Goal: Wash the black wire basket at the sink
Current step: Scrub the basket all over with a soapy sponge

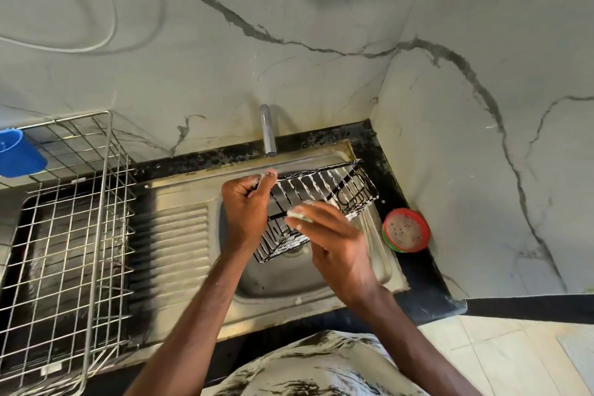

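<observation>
Through the head camera I look down at a black worktop (427, 286) that runs into a corner of pale veined wall. A steel sink (180, 235) is set into the worktop, its ribbed drainboard to the left and its basin near the right corner. A large silver wire dish rack (64, 235) covers the worktop's left end, I judge to take washed items. The black wire basket (321, 190) hangs in the air above the basin, tilted with its far end high toward the back right corner, and its wires are streaked with white suds. Holding it there lets drips fall into the sink. The left hand (246, 206) grips the basket's left end with its fingers curled tight round the rim wire, steadying it. The right hand (334, 241) pinches a small pale sponge (300, 215) and presses it against the basket's near side, so I take this to be the scrubbing stage, with rinsing not yet done. The tap (267, 132) rises at the back edge; I see no water running. A red and green soap dish (405, 230) sits at the right edge, within reach. A blue cup (19, 154) hangs on the rack's far left.
</observation>
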`<state>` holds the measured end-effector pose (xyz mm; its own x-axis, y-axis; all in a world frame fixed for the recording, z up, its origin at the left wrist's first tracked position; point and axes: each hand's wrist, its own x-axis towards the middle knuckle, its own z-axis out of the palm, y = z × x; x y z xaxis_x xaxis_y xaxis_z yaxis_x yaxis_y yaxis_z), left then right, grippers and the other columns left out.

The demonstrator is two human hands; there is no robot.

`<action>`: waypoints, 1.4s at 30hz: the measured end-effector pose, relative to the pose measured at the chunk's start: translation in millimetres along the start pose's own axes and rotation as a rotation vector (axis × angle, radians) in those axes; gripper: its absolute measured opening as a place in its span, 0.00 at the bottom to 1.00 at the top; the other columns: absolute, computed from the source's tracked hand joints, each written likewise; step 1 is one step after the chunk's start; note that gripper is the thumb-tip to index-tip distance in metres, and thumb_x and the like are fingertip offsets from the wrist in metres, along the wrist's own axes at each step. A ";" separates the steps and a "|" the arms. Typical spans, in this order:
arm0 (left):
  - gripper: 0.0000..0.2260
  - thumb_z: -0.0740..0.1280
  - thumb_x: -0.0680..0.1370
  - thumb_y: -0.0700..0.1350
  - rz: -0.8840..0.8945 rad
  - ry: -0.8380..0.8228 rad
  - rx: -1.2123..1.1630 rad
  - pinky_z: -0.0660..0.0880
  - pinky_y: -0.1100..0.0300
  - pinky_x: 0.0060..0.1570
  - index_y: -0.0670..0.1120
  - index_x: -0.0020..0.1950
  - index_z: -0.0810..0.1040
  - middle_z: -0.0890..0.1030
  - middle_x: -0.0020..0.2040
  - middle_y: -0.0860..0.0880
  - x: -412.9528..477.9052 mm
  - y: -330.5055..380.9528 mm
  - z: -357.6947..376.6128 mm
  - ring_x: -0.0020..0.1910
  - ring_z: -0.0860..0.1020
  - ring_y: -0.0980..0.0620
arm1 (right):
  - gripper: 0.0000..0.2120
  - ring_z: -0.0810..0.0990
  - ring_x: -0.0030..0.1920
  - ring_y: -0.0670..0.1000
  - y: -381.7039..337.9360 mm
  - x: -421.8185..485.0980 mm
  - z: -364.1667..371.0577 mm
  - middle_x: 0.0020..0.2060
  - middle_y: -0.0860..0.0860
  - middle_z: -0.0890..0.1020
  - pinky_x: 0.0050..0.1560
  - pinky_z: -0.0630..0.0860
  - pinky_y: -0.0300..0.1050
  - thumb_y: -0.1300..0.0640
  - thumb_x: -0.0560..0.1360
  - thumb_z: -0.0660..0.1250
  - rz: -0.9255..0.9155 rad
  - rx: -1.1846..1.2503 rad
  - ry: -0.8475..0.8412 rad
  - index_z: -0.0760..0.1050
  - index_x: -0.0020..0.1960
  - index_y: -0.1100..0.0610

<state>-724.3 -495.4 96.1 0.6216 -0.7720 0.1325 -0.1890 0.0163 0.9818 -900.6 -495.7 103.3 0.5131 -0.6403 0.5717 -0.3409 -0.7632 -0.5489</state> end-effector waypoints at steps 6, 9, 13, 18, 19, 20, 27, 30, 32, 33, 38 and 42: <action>0.25 0.72 0.80 0.39 -0.021 0.033 -0.025 0.76 0.44 0.34 0.41 0.26 0.67 0.61 0.21 0.57 0.2 -0.5 -4.1 0.21 0.57 0.52 | 0.16 0.83 0.59 0.53 44.6 -12.1 -15.5 0.57 0.54 0.85 0.52 0.83 0.40 0.75 0.77 0.64 -0.001 -0.108 0.050 0.86 0.56 0.61; 0.25 0.72 0.80 0.38 -0.035 0.053 -0.058 0.74 0.52 0.33 0.41 0.25 0.66 0.60 0.20 0.55 2.0 0.9 -7.6 0.20 0.56 0.51 | 0.18 0.83 0.58 0.53 81.6 -21.5 -25.4 0.57 0.54 0.85 0.53 0.83 0.45 0.79 0.72 0.69 0.096 -0.190 0.081 0.86 0.54 0.61; 0.23 0.71 0.79 0.36 0.006 0.077 -0.128 0.72 0.65 0.31 0.28 0.29 0.66 0.58 0.25 0.35 6.4 0.0 -12.5 0.22 0.54 0.39 | 0.14 0.84 0.58 0.49 85.4 -17.3 -38.7 0.55 0.54 0.86 0.56 0.83 0.45 0.72 0.78 0.65 0.231 -0.219 0.225 0.86 0.56 0.60; 0.25 0.72 0.79 0.41 0.012 0.024 -0.111 0.76 0.58 0.37 0.29 0.30 0.65 0.60 0.22 0.36 5.4 -3.2 -11.0 0.22 0.55 0.38 | 0.18 0.84 0.57 0.44 41.0 7.4 -34.5 0.57 0.51 0.84 0.52 0.81 0.32 0.76 0.76 0.65 0.219 -0.124 0.242 0.84 0.58 0.61; 0.25 0.73 0.79 0.41 0.002 0.027 -0.108 0.75 0.59 0.37 0.30 0.30 0.66 0.60 0.22 0.37 4.5 -3.2 -9.2 0.22 0.55 0.39 | 0.18 0.84 0.57 0.44 31.4 10.2 -27.0 0.58 0.51 0.84 0.52 0.81 0.32 0.76 0.77 0.64 0.179 -0.094 0.188 0.84 0.58 0.61; 0.25 0.73 0.79 0.40 -0.012 0.042 -0.109 0.75 0.61 0.37 0.31 0.29 0.66 0.59 0.22 0.38 4.1 -2.6 -7.8 0.22 0.54 0.40 | 0.17 0.84 0.58 0.46 22.1 10.6 -18.9 0.58 0.53 0.84 0.52 0.82 0.35 0.75 0.78 0.62 0.117 -0.069 0.128 0.84 0.59 0.62; 0.22 0.72 0.79 0.36 -0.072 0.102 -0.145 0.74 0.61 0.31 0.36 0.28 0.66 0.57 0.25 0.37 7.1 3.6 -9.3 0.22 0.56 0.48 | 0.20 0.82 0.64 0.53 43.0 -0.3 -15.8 0.61 0.57 0.83 0.65 0.78 0.44 0.76 0.78 0.58 0.054 -0.078 0.144 0.83 0.60 0.63; 0.22 0.72 0.79 0.37 -0.096 0.095 -0.148 0.72 0.59 0.30 0.35 0.29 0.67 0.57 0.26 0.34 7.1 1.4 -9.8 0.23 0.55 0.44 | 0.24 0.81 0.64 0.51 80.0 -3.6 -27.0 0.63 0.56 0.82 0.60 0.81 0.44 0.81 0.74 0.61 0.179 -0.156 0.160 0.82 0.61 0.62; 0.23 0.72 0.79 0.37 -0.094 0.088 -0.156 0.73 0.62 0.31 0.33 0.30 0.66 0.57 0.25 0.37 6.1 -0.4 -9.9 0.23 0.54 0.44 | 0.19 0.81 0.64 0.52 96.3 -4.9 -33.0 0.62 0.56 0.82 0.59 0.82 0.50 0.76 0.77 0.63 0.251 -0.187 0.210 0.82 0.61 0.62; 0.23 0.72 0.79 0.37 -0.094 0.093 -0.159 0.74 0.63 0.31 0.32 0.30 0.65 0.56 0.25 0.36 5.0 -0.9 -9.5 0.23 0.54 0.42 | 0.18 0.81 0.64 0.52 99.7 -4.1 -34.9 0.63 0.56 0.82 0.58 0.82 0.52 0.74 0.77 0.63 0.277 -0.186 0.229 0.82 0.62 0.62; 0.22 0.72 0.78 0.36 -0.114 0.122 -0.197 0.79 0.56 0.43 0.30 0.31 0.64 0.58 0.24 0.43 7.5 -4.0 -9.8 0.23 0.55 0.42 | 0.21 0.83 0.62 0.53 64.9 1.3 -22.7 0.62 0.54 0.82 0.53 0.83 0.44 0.79 0.75 0.63 0.210 -0.179 0.218 0.83 0.60 0.62; 0.21 0.74 0.77 0.38 -0.140 0.156 -0.213 0.78 0.56 0.43 0.30 0.32 0.68 0.64 0.27 0.46 13.6 -4.5 -13.2 0.26 0.60 0.53 | 0.15 0.80 0.66 0.51 29.4 -5.2 -1.6 0.61 0.57 0.83 0.61 0.80 0.41 0.73 0.80 0.62 0.068 -0.081 0.152 0.83 0.59 0.63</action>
<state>-704.9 -497.5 95.2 0.7427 -0.6696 -0.0035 0.0609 0.0623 0.9962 -914.6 -514.9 85.2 0.3638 -0.6920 0.6235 -0.4368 -0.7180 -0.5420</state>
